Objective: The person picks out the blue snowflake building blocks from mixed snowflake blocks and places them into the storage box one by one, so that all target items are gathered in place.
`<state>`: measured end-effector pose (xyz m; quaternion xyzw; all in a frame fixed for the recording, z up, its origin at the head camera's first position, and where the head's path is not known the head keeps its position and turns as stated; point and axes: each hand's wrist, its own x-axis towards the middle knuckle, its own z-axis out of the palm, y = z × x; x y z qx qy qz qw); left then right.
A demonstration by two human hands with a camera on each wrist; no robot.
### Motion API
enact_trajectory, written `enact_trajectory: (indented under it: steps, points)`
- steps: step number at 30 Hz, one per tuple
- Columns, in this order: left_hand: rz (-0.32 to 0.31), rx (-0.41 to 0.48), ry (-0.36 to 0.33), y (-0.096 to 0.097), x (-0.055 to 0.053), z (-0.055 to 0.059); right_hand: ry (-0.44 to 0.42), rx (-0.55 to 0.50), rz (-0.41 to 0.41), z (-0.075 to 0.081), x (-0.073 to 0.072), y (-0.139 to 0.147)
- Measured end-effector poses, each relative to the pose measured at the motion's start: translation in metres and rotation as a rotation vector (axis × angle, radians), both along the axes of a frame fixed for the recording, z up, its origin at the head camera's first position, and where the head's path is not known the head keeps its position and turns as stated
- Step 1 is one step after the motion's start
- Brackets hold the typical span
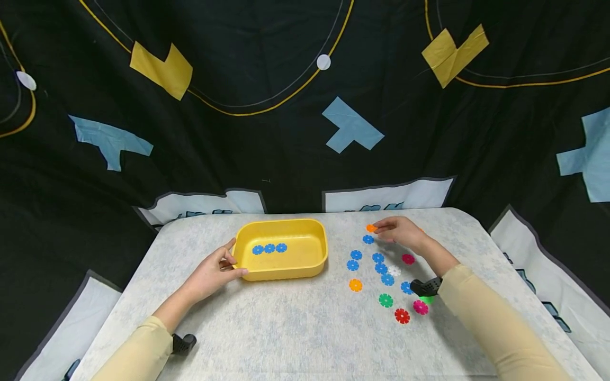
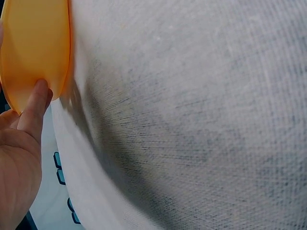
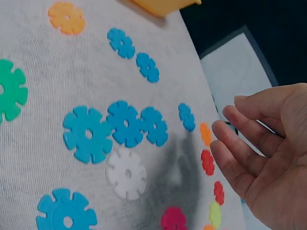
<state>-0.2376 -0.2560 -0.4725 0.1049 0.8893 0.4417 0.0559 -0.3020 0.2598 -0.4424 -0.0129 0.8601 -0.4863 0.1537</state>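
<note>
Nearest the worktop's (image 1: 267, 338) near edge: both pale sleeves (image 1: 138, 352), each with a black wrist camera (image 1: 183, 344) at the cuff. Right of centre, a red disc (image 1: 402, 316) lies closest to that edge; a pink disc (image 1: 420, 307) and a green disc (image 1: 386, 300) just beyond it. A second green disc, part hidden, sits below the right wrist camera in the head view.

Next out, an orange disc (image 1: 355, 285) apart from the others, then three blue discs (image 1: 380, 268) in a line with a white disc (image 1: 394, 271) at their side. More blue discs lie to either side.

Left hand (image 1: 209, 272): thumb on the near rim, fingers bent against the left side, gripping the near-left corner of a yellow tray (image 1: 286, 274). Tray lies left of the worktop's middle, towards the far edge; three blue discs (image 1: 269, 248) in a row inside.

Right hand (image 1: 402, 233): near the far edge, fingers loosely bent, thumb apart from them, nothing in its grasp. Fingertips near another orange disc (image 1: 370, 228).

Beyond the far edge: black curtain (image 1: 267, 153) with yellow and blue patches.
</note>
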Motion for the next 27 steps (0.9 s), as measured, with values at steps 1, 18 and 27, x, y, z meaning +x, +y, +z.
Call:
enact_trajectory:
  steps: [1,18,27]
  points:
    - [-0.001,-0.001,-0.001,0.0,0.0,0.0,0.0,0.003,-0.003,-0.002,0.0,0.001]
    - [0.0,0.009,-0.009,-0.001,0.001,-0.002,0.056,0.138,-0.034,-0.026,-0.006,0.001]
    - [-0.002,0.005,-0.005,-0.001,0.001,-0.001,0.076,0.156,-0.021,-0.029,-0.011,-0.004]
